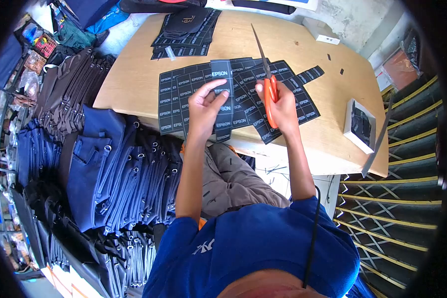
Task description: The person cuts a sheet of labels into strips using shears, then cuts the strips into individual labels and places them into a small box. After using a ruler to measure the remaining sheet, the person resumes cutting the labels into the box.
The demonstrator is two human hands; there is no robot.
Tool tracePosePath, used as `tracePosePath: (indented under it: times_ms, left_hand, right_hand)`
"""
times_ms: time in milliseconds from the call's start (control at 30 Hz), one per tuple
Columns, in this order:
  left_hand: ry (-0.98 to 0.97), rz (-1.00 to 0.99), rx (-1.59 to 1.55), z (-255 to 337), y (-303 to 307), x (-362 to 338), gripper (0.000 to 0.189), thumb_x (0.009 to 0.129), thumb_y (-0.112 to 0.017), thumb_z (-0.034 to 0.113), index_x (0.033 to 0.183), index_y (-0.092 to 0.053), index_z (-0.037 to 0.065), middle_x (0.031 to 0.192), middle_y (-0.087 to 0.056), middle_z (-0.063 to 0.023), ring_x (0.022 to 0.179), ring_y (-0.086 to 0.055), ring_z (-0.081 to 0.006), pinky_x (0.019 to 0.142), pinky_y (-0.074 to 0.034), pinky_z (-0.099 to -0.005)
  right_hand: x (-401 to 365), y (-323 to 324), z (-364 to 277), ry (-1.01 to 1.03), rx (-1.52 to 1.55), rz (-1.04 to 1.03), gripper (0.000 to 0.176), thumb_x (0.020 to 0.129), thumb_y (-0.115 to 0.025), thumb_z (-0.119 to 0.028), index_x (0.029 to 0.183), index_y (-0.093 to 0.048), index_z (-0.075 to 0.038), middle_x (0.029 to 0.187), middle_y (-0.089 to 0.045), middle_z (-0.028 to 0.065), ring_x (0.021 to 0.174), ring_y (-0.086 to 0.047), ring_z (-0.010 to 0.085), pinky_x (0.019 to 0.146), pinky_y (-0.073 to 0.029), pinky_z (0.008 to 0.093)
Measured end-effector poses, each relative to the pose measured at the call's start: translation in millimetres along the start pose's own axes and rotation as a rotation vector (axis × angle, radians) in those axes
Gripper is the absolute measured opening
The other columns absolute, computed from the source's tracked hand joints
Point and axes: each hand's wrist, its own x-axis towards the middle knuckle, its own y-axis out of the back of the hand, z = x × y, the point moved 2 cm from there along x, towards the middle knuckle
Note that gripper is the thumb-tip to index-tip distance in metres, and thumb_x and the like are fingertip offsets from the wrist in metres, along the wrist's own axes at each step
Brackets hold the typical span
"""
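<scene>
My left hand (pixel 204 108) pinches a narrow black strip (pixel 221 69) printed with a column of white EPSON labels. The strip hangs upright above the table's front edge, its lower end over my lap. In my right hand (pixel 285 109) are scissors (pixel 270 92) with orange handles, their long dark blades pointing to the far side of the table. The blades are apart from the strip and look closed. Beneath both hands lie several overlapping black EPSON sheets (pixel 178 99), and a short cut strip (pixel 311 75) sticks out to the right.
The wooden table (pixel 126 74) carries more dark sheets (pixel 193 35) at the back left. A white box (pixel 321 31) stands at the back, and an open box (pixel 360 125) of black pieces at the right edge. Stacked blue bags (pixel 129 169) crowd the left; a folding metal gate (pixel 397 198) is on the right.
</scene>
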Motion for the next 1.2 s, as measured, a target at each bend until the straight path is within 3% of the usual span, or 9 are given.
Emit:
tracePosePath:
  times_ms: [133, 300, 467, 633, 733, 867, 1033, 1167, 1200]
  left_hand:
    - [0.000, -0.044, -0.103, 15.3, -16.6, -20.9, 0.037, 0.078, -0.060, -0.011, 0.114, -0.056, -0.002, 0.113, -0.056, -0.0086, 0.100, -0.054, -0.0124, 0.083, -0.048, -0.0228]
    - [0.011, -0.049, -0.114, 15.3, -18.5, -36.1, 0.043, 0.077, -0.061, -0.012, 0.119, -0.052, -0.003, 0.118, -0.052, -0.0103, 0.103, -0.053, -0.0141, 0.087, -0.047, -0.0246]
    - [-0.025, -0.001, -0.079, 22.0, -20.8, -40.0, 0.039, 0.083, -0.060, -0.003, 0.121, -0.052, -0.003, 0.088, -0.054, 0.0006, 0.066, -0.037, 0.0000, 0.061, -0.035, -0.0141]
    - [-0.029, 0.046, 0.067, 29.7, -18.5, -43.4, 0.031, 0.083, -0.063, -0.001, 0.113, -0.059, -0.002, 0.069, -0.048, 0.0061, 0.058, -0.034, -0.0002, 0.054, -0.031, -0.0138]
    - [-0.130, 0.068, 0.044, 42.3, -12.0, -41.2, 0.042, 0.079, -0.064, -0.007, 0.119, -0.053, -0.004, 0.077, -0.055, 0.0006, 0.067, -0.046, -0.0014, 0.061, -0.042, -0.0147]
    - [-0.114, 0.014, 0.018, 65.1, -13.3, -43.7, 0.053, 0.074, -0.064, -0.014, 0.123, -0.048, -0.006, 0.086, -0.058, -0.0053, 0.085, -0.056, -0.0091, 0.078, -0.051, -0.0232]
    - [-0.153, -0.069, 0.013, 74.4, -13.5, -43.8, 0.053, 0.074, -0.062, -0.015, 0.124, -0.047, -0.006, 0.106, -0.056, -0.0108, 0.096, -0.055, -0.0120, 0.080, -0.051, -0.0247]
    - [-0.126, -0.133, -0.015, 74.0, -11.9, -43.5, 0.054, 0.073, -0.061, -0.016, 0.124, -0.046, -0.006, 0.121, -0.050, -0.0139, 0.105, -0.052, -0.0151, 0.082, -0.051, -0.0257]
    - [-0.120, -0.141, -0.012, 74.7, -11.9, -43.5, 0.054, 0.073, -0.061, -0.016, 0.124, -0.046, -0.006, 0.121, -0.050, -0.0139, 0.105, -0.052, -0.0151, 0.082, -0.051, -0.0257]
  right_hand:
    - [-22.7, -23.9, -15.4, 0.072, 0.611, -0.102, 0.026, 0.076, -0.075, -0.016, 0.086, -0.057, 0.001, 0.082, -0.060, 0.0030, 0.073, -0.053, 0.0067, 0.064, -0.045, 0.0210]
    - [-30.9, -30.6, -17.7, 0.022, 0.638, -0.118, 0.022, 0.075, -0.074, -0.009, 0.083, -0.054, -0.002, 0.071, -0.051, -0.0028, 0.063, -0.044, 0.0025, 0.054, -0.037, 0.0182]
    - [-38.2, -20.8, -25.1, -0.040, 0.515, -0.183, 0.022, 0.076, -0.074, -0.011, 0.081, -0.054, -0.003, 0.068, -0.048, -0.0035, 0.061, -0.042, 0.0025, 0.053, -0.034, 0.0183]
    - [-52.5, -14.1, -25.9, 0.098, 0.569, -0.186, 0.021, 0.083, -0.066, -0.017, 0.086, -0.053, -0.001, 0.074, -0.051, -0.0005, 0.069, -0.047, 0.0057, 0.060, -0.039, 0.0211]
    - [-70.6, -5.2, -22.1, 0.091, 0.573, -0.322, 0.023, 0.087, -0.059, -0.019, 0.095, -0.049, 0.000, 0.085, -0.051, 0.0033, 0.077, -0.048, 0.0088, 0.068, -0.041, 0.0231]
    - [-92.3, -0.2, -5.1, 0.060, 0.432, -0.463, 0.049, 0.086, -0.055, -0.044, 0.101, -0.047, 0.002, 0.087, -0.049, 0.0074, 0.078, -0.048, 0.0142, 0.070, -0.040, 0.0276]
    - [-106.5, 3.6, -8.1, 0.089, 0.447, -0.629, 0.077, 0.086, -0.037, -0.063, 0.120, -0.037, 0.007, 0.092, -0.047, 0.0116, 0.079, -0.047, 0.0198, 0.073, -0.039, 0.0312]
    - [-105.8, 7.5, -13.7, 0.053, 0.481, -0.698, 0.069, 0.083, -0.059, -0.049, 0.122, -0.040, 0.005, 0.090, -0.048, 0.0067, 0.080, -0.047, 0.0146, 0.073, -0.039, 0.0275]
    - [-107.9, 6.7, -18.6, -0.069, 0.677, -0.661, 0.055, 0.080, -0.069, -0.031, 0.117, -0.047, 0.004, 0.089, -0.047, 0.0028, 0.079, -0.046, 0.0097, 0.072, -0.039, 0.0245]
